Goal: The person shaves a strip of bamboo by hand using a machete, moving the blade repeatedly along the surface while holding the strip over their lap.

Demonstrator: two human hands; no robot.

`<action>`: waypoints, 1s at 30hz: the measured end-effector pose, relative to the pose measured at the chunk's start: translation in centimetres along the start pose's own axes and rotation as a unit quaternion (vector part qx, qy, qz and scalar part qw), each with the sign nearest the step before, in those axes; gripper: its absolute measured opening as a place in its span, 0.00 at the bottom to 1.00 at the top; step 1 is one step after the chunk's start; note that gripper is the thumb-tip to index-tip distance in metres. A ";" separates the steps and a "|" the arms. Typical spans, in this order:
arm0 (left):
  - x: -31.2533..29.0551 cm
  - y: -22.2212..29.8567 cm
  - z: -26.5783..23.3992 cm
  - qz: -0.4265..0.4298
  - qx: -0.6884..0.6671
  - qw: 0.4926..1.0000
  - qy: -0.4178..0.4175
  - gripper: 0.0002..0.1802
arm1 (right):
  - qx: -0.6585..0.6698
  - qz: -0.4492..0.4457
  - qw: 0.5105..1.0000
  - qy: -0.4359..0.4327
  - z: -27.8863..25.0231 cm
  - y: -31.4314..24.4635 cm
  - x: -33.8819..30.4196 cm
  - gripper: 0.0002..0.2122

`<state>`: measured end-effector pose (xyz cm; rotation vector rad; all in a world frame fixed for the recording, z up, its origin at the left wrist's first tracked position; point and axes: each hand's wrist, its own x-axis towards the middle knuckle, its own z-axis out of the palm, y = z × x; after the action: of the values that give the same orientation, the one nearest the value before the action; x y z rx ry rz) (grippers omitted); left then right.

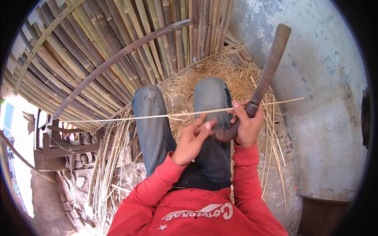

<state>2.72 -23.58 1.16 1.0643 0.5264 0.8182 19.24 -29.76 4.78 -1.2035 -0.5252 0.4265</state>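
My right hand (249,128) is closed around the dark, curved handle of a long-bladed knife (271,65), whose brown blade points up and away to the right. A thin pale bamboo strip (155,116) crosses above my knees from far left to right, passing by the thumb of that same hand at the base of the blade. Just below the strip is my left hand (193,137), its fingers apart and partly smeared by motion. Nothing shows in its grasp; whether a fingertip touches the strip I cannot tell.
A panel of bamboo poles (114,43) with curved crosspieces leans at the back left. Straw-like shavings (185,86) cover the ground around my legs. Bundles of split strips (112,169) lie on both sides. A worn wall (323,102) stands close on the right.
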 end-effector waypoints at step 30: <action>2.2 1.6 -6.4 -0.149 0.191 0.962 -0.123 0.15 | -0.413 -0.124 0.888 -0.158 -3.3 -3.1 -2.6 0.14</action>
<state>-1.13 -17.87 0.02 1.3789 0.6291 0.3157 19.21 -34.65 6.44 -1.8629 -1.2086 0.1655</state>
